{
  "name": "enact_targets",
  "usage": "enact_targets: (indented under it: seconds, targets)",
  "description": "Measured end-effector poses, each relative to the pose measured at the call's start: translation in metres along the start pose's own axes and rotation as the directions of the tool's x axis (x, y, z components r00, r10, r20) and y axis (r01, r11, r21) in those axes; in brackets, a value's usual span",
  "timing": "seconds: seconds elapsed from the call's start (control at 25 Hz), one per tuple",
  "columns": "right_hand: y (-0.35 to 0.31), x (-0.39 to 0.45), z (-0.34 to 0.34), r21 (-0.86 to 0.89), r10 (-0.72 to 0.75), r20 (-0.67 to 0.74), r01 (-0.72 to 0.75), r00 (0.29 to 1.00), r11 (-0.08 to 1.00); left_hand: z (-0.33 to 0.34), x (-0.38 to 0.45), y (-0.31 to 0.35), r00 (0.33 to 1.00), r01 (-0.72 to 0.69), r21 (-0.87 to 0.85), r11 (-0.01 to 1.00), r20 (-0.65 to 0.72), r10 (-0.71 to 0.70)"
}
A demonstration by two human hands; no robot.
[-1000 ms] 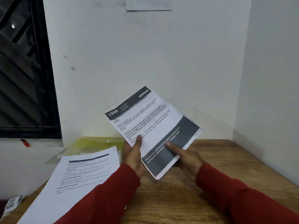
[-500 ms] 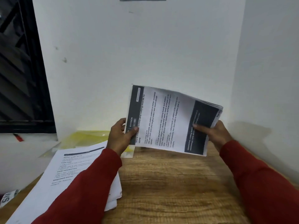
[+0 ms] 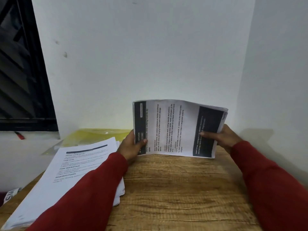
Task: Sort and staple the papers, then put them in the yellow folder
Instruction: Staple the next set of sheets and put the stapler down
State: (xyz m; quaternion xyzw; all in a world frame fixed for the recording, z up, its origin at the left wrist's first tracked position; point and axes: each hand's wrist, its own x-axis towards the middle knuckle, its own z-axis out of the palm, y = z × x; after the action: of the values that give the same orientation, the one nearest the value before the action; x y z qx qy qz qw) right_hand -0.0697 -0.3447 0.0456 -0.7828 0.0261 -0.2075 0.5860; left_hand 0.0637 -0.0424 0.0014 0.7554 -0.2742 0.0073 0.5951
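Your left hand and right hand both grip the papers, which you've turned sideways and stood on edge on the worktop; looks like squaring up before stapling. Yellow folder waits behind the other stack.

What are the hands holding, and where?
Both hold the sheets: left hand at the header end, right hand at the opposite end.

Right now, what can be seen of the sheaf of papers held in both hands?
The held sheaf is several white printed sheets, dark bands at both short ends, text running sideways. It stands on its long edge on the wooden table, bowed slightly. The left hand and right hand pinch its ends, thumbs on the front.
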Motion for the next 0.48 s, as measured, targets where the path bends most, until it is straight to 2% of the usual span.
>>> enact_targets:
  seconds: [0.16, 0.28, 0.4, 0.48]
  targets:
    - [0.006, 0.003, -0.003, -0.045, 0.023, -0.020, -0.023, 1.000, 0.999, -0.001, -0.002, 0.001, 1.000, 0.011, 0.015, 1.000, -0.001, -0.011]
    - [0.000, 0.005, -0.007, 0.088, 0.021, -0.083, -0.014, 0.996, 0.996, -0.010, 0.001, 0.018, 1.000, 0.008, -0.030, 1.000, 0.010, -0.007]
    - [-0.007, 0.005, -0.012, 0.291, 0.007, -0.176, 0.045, 0.984, 0.956, -0.024, 0.002, 0.031, 0.989, 0.137, -0.077, 0.988, 0.074, -0.131]
    - [-0.010, 0.008, -0.019, 0.291, -0.041, -0.285, 0.127, 0.958, 0.948, -0.032, 0.001, 0.031, 0.969, 0.227, -0.066, 0.972, 0.111, -0.219]
